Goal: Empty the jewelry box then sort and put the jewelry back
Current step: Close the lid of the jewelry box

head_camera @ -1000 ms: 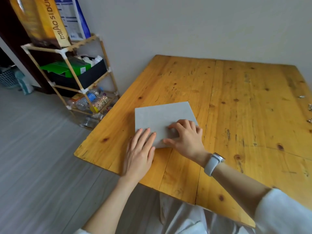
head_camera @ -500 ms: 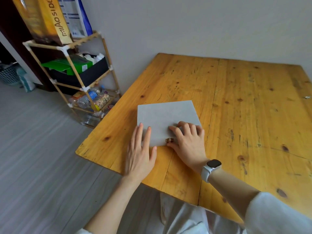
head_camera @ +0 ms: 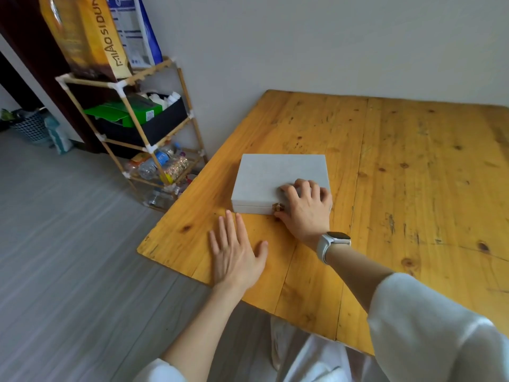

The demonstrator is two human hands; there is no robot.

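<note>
Right hand (head_camera: 307,209) sits on the near right corner of the jewelry box (head_camera: 278,179) — fingers curled over the lid top, thumb down on the front face just beside the clasp (head_camera: 278,207). That's a loose clamp on the lid edge; can't tell whether the thumb is actually on the clasp or only next to it. Left hand (head_camera: 235,250) is flat on the table (head_camera: 413,188), fingers straight, holding nothing, fingertips just short of the box's front left.

Key relation: clasp faces the person, centred on the front edge, so the hinge is likely on the far side and the lid should swing up and away. Box's long axis runs left-right across the person. Right hand is the nearer one to the clasp; left is free to steady the base.

Box: flat rectangle, pale grey, matte — looks fabric or felt covered, square edges. Clasp small, brass-coloured metal. Lid closed, nothing emptied yet. Table: varnished knotty pine planks, box near its left front corner.
</note>
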